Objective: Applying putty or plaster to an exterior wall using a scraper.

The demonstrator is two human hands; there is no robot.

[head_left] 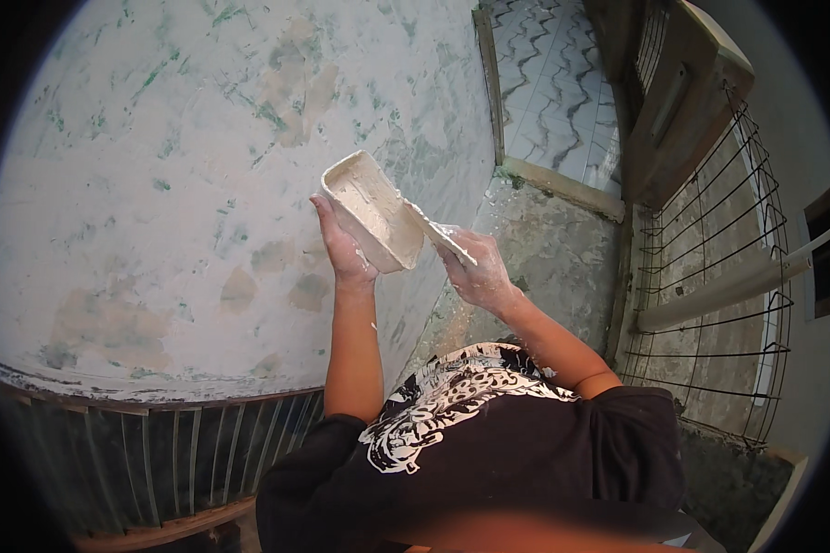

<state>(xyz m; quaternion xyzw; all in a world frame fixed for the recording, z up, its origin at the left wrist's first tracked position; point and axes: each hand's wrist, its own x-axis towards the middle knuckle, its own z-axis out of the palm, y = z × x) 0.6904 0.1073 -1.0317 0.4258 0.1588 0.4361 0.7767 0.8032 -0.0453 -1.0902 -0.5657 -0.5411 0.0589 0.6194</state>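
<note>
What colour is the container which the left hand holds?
The container looks cream to off-white, smeared inside with pale paste; it shows best in the head view.

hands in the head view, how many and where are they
2: the left hand holds the left side of the pale tray; the right hand grips the flat scraper at its right edge.
</note>
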